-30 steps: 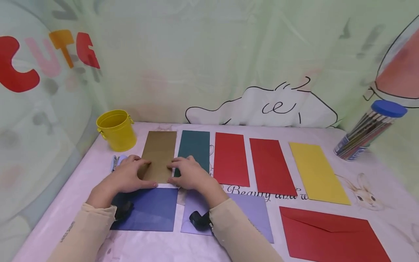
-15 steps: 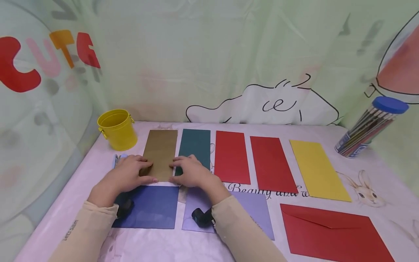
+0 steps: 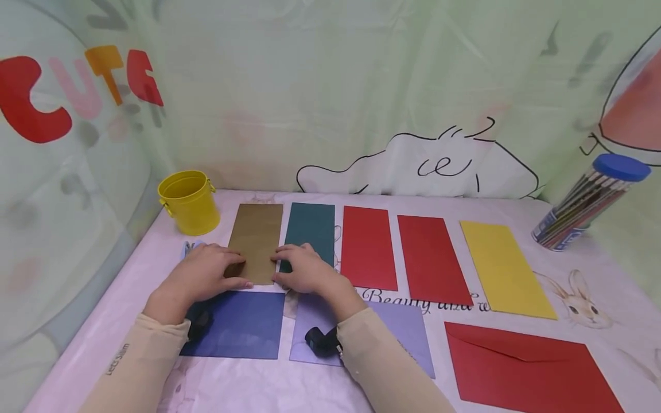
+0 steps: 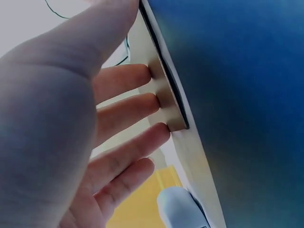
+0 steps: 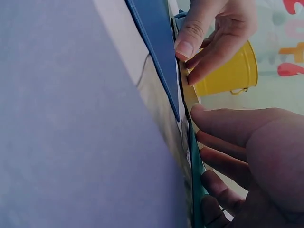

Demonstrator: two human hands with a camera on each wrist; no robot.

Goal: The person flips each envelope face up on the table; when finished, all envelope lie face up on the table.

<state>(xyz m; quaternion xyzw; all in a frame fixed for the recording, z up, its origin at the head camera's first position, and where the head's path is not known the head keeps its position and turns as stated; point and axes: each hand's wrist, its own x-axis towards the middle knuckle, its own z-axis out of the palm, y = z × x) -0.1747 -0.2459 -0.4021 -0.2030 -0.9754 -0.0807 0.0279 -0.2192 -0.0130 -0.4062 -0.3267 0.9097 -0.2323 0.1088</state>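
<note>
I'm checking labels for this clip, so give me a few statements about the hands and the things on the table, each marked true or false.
1. The left hand touches the gold paper. True.
2. The green paper lies between the gold paper and a red paper. True.
3. The right hand rests on the red paper. False: the right hand is at the gold and green papers.
4. The pencil tube has no lid. False: the pencil tube has a blue lid.

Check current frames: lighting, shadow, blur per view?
Head: even light, crisp edges, shadow on the gold paper; left wrist: dim, blue paper blurry and unevenly dark, upper left corner washed out; right wrist: near purple paper soft, yellow bucket clearer.
</note>
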